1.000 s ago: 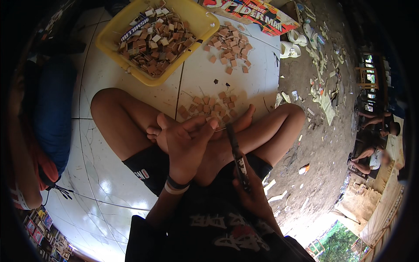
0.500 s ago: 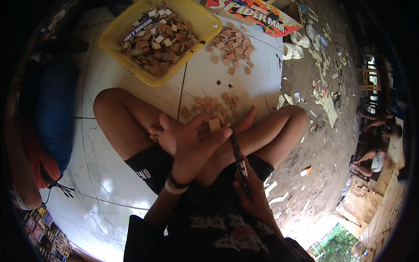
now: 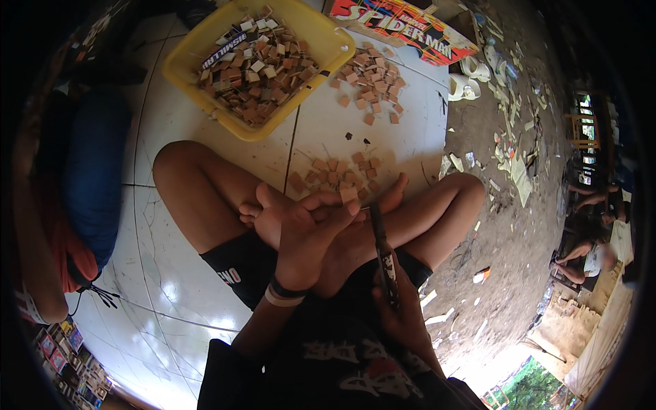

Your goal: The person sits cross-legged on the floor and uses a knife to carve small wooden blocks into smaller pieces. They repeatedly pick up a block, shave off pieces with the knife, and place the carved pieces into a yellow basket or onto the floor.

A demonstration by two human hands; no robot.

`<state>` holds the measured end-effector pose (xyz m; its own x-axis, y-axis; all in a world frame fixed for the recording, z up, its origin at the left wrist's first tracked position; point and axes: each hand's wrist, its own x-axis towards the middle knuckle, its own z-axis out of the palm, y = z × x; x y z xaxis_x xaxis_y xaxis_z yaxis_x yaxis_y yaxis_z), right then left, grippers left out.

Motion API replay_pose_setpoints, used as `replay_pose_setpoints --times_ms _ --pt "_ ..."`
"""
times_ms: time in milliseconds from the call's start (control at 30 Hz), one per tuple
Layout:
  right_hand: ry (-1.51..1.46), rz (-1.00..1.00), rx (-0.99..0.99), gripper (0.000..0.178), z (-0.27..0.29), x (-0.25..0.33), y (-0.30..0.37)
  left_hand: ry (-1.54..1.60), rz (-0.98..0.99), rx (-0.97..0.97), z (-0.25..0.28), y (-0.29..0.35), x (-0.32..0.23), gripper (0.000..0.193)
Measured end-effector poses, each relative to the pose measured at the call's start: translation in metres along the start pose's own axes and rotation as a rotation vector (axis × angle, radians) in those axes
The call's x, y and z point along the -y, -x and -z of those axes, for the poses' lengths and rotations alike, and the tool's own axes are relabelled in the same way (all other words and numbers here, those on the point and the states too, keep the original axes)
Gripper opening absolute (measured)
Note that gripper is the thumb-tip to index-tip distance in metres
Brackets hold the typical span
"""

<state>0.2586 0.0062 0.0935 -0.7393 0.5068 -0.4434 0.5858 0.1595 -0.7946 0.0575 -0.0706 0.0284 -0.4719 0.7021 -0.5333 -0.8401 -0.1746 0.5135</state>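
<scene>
Change: the thumb of the left hand now lies against the tile; half a second before, it was apart from it.
Hands: apart; left pinches the tile, right hand grips the tool.
Count: one tool, one held tile, one tub, two piles on the floor.
Tool: tip beside the tile, away from the person; long axis front to back.
</scene>
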Motion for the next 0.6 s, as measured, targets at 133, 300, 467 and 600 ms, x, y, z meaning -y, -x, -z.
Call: replay_pose_setpoints --times_ms 133,300,467,600 --pt "0.0 -0.012 -0.007 0.054 0.0 0.004 -0.002 -0.005 -0.057 -0.056 -0.009 0.0 0.003 0.018" --pt "-0.018 -0.051 0.001 0.054 0.0 0.005 -0.002 -0.011 -0.064 -0.054 -0.011 -0.001 0.004 0.018" --pt "0.0 -0.012 -0.002 0.06 -0.002 0.003 -0.002 -0.015 -0.05 -0.063 -0.011 0.001 0.003 0.017" --pt "0.038 0.034 0.004 0.071 -0.001 0.003 -0.003 -0.038 -0.057 -0.058 -0.013 0.002 0.003 0.017"
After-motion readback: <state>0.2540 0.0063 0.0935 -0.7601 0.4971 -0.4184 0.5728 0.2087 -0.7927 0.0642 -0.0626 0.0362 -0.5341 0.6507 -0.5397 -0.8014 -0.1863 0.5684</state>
